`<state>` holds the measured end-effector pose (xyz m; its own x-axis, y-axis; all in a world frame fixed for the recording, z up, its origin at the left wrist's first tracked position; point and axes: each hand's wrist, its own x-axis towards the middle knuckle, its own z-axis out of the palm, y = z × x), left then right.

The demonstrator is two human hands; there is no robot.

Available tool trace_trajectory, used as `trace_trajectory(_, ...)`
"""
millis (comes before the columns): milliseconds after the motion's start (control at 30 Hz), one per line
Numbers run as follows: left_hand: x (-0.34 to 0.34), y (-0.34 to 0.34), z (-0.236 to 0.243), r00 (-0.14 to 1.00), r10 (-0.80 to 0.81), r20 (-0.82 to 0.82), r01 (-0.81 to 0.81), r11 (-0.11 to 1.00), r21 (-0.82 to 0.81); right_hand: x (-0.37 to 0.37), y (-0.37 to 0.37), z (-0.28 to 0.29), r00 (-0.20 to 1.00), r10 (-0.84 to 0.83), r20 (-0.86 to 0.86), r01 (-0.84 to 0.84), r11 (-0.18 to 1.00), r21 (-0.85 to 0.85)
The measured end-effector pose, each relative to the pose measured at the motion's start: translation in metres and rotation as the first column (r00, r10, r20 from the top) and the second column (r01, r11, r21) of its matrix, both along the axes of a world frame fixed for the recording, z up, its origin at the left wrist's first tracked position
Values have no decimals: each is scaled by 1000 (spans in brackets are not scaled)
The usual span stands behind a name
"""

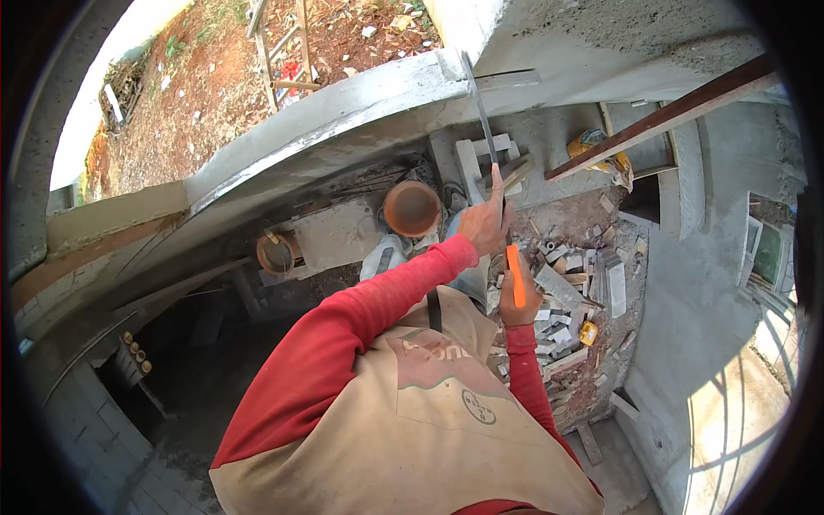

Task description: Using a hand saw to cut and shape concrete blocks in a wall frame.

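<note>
A grey plastered wall at right borders a reddish floor strewn with rubble, a block wall sits shaded at lower left, and sunlit earth shows outside.

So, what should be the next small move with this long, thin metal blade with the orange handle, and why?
Perhaps gently check that the blade sits steady: its far end overlaps the pale grey concrete ledge in this view, but contact is unclear. The bare right hand grips the orange handle, and the bare left hand is at the blade, so it could help.
</note>
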<state>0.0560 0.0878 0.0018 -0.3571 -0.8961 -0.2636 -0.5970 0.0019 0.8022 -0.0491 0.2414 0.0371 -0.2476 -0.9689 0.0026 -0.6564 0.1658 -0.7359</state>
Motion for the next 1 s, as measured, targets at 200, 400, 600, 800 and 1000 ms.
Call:
trace_trajectory(200,-7,-23,-3,996,89,6,-89,993,-75,-2,-34,3,1000,14,-22,-15,998,-58)
trace_trajectory(400,-1,-34,-6,996,74,47,-68,992,-110,8,-45,-5,1000,9,14,-8,999,-44)
trace_trajectory(600,-5,-27,-3,997,73,38,-69,994,-81,0,-39,-13,998,9,69,-2,995,-98)
trace_trajectory(800,-5,-76,-15,990,140,15,-134,970,-205,7,-88,-2,993,-27,115,26,1000,12)
trace_trajectory(1000,-5,-51,-5,993,122,-3,-122,992,-44,-4,-63,-20,994,66,88,-55,992,-114)
